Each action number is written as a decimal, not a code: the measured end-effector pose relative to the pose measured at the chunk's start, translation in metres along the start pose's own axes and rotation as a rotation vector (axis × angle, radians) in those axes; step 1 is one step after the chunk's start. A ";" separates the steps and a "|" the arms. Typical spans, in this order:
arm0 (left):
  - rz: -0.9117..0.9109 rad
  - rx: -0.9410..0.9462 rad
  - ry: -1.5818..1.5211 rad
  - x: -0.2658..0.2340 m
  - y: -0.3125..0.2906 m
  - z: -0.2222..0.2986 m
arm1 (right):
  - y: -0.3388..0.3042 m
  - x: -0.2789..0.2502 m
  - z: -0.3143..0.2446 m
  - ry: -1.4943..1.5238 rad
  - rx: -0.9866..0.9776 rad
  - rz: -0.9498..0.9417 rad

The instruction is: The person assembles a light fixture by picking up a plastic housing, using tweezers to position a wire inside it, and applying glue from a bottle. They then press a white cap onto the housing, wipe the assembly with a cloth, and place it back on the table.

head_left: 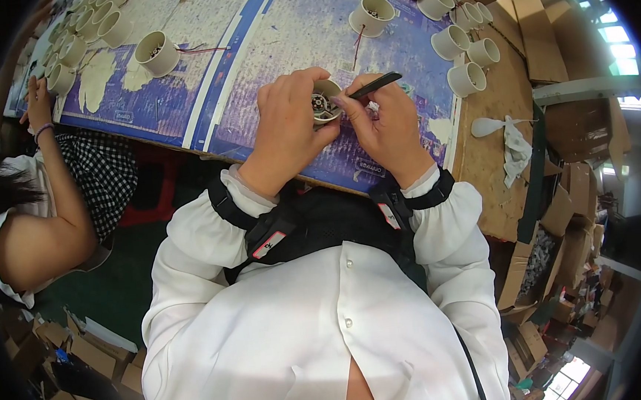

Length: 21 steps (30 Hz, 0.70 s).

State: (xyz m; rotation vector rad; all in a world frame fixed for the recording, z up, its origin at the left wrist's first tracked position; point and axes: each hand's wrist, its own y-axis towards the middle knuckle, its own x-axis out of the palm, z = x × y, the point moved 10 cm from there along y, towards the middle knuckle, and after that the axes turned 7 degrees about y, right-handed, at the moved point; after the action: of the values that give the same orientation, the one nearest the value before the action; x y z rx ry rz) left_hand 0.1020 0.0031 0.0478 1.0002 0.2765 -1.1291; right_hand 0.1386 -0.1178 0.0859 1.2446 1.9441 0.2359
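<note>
My left hand point(289, 120) is wrapped round a small cream-coloured round housing point(332, 88), its open top facing up. Inside the housing sits a round metal and dark part with several openings, partly covered by my fingers. My right hand point(389, 124) grips a slim black tool point(376, 85), its broad end pointing up and to the right. The tool's other end is hidden by the fingers, which rest at the housing's right rim. A small white scrap point(373, 107) shows between the right fingers. Just beyond, another cream housing point(372, 16) with thin wires stands on the table.
More cream housings point(467, 79) crowd the table's far right, others point(114, 28) the far left. One housing point(157, 55) trails red wires. A white squeeze bottle point(488, 126) and a crumpled cloth point(516, 153) lie right. A co-worker's arm point(66, 173) is at left; cardboard boxes point(533, 267) stand right.
</note>
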 end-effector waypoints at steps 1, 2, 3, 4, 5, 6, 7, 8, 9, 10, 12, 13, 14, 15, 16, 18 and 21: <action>-0.003 -0.003 -0.003 0.000 0.000 -0.001 | 0.000 0.001 -0.001 -0.008 -0.011 -0.006; -0.006 -0.006 -0.007 0.000 0.000 -0.001 | 0.000 0.002 -0.002 -0.016 -0.021 -0.012; -0.006 -0.002 -0.008 0.000 0.000 0.001 | 0.000 0.001 -0.003 -0.026 -0.032 -0.016; -0.004 0.000 -0.012 0.000 0.000 0.001 | 0.001 -0.001 -0.004 -0.028 -0.034 -0.013; -0.001 0.002 -0.017 0.000 0.001 0.002 | 0.002 -0.007 -0.005 -0.002 -0.018 0.018; 0.000 0.006 -0.024 0.001 0.002 0.003 | 0.003 -0.015 -0.006 0.024 -0.003 0.051; 0.000 0.013 -0.028 0.001 0.003 0.003 | 0.003 -0.024 -0.006 0.048 0.013 0.084; -0.002 0.002 -0.027 0.002 0.003 0.001 | 0.006 -0.033 -0.010 0.041 0.013 0.090; -0.006 -0.011 -0.027 0.001 0.002 -0.002 | 0.010 -0.046 -0.015 -0.005 0.047 0.104; -0.011 -0.023 -0.028 0.001 0.000 -0.004 | 0.013 -0.059 -0.020 -0.051 0.081 0.118; 0.009 -0.052 -0.035 0.000 0.000 -0.008 | 0.008 -0.083 -0.016 -0.114 0.116 0.144; 0.032 -0.093 -0.032 -0.003 -0.001 -0.013 | 0.000 -0.083 -0.010 -0.276 0.084 0.041; 0.056 -0.133 -0.032 -0.005 -0.001 -0.017 | -0.010 -0.081 -0.002 -0.439 0.054 -0.062; 0.057 -0.121 -0.044 -0.004 0.001 -0.015 | -0.020 -0.076 0.006 -0.602 0.025 -0.168; 0.054 -0.138 -0.044 -0.003 0.003 -0.016 | -0.029 -0.078 0.012 -0.616 0.029 -0.161; 0.044 -0.166 -0.052 -0.001 0.007 -0.017 | -0.049 -0.083 0.021 -0.638 0.052 -0.148; 0.061 -0.179 0.079 -0.010 0.006 -0.023 | -0.065 -0.094 0.025 -0.582 0.106 -0.101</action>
State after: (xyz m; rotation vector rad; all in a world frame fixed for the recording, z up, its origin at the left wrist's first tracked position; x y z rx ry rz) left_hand 0.1090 0.0277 0.0445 0.8894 0.4011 -0.9924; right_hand 0.1311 -0.2344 0.0834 1.1203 1.5157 -0.2620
